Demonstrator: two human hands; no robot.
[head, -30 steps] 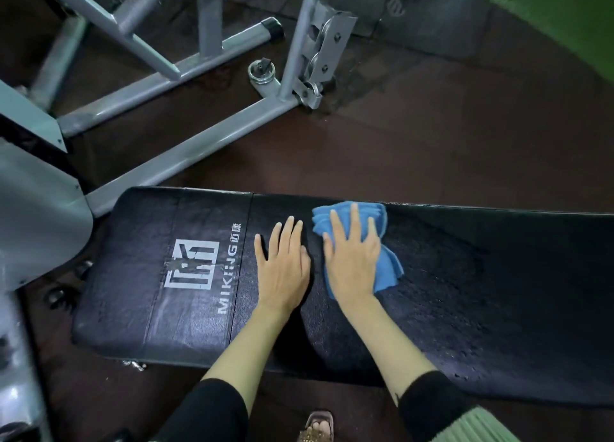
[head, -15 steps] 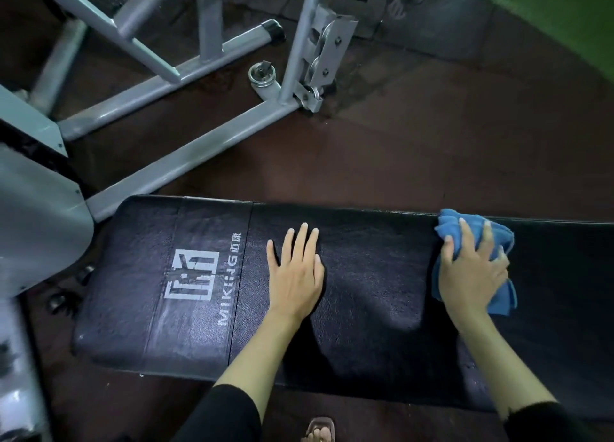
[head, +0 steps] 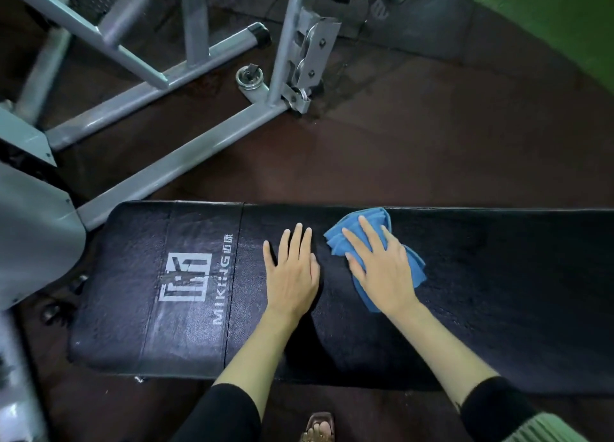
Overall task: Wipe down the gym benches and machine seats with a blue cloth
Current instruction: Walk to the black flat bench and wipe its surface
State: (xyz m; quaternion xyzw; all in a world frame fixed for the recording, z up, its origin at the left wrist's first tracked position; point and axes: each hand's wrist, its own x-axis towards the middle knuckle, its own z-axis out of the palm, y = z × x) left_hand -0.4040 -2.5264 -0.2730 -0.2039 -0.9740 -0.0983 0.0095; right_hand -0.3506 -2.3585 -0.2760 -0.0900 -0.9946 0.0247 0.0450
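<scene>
A long black padded bench (head: 481, 292) with a white logo near its left end runs across the lower half of the view. A crumpled blue cloth (head: 372, 224) lies on the pad near its far edge. My right hand (head: 382, 268) presses flat on the cloth with fingers spread, covering its middle. My left hand (head: 292, 272) rests flat on the bare pad just left of the cloth, fingers together, holding nothing.
A grey steel machine frame (head: 172, 172) with angled bars and a bracket stands on the dark floor beyond the bench. A grey panel (head: 33, 229) sits at the bench's left end. Green turf (head: 564, 19) shows top right. My sandalled foot (head: 319, 430) is below the bench.
My right hand swept the cloth far right along the pad, then back left, close to my left hand. The left hand stayed planted on the pad.
</scene>
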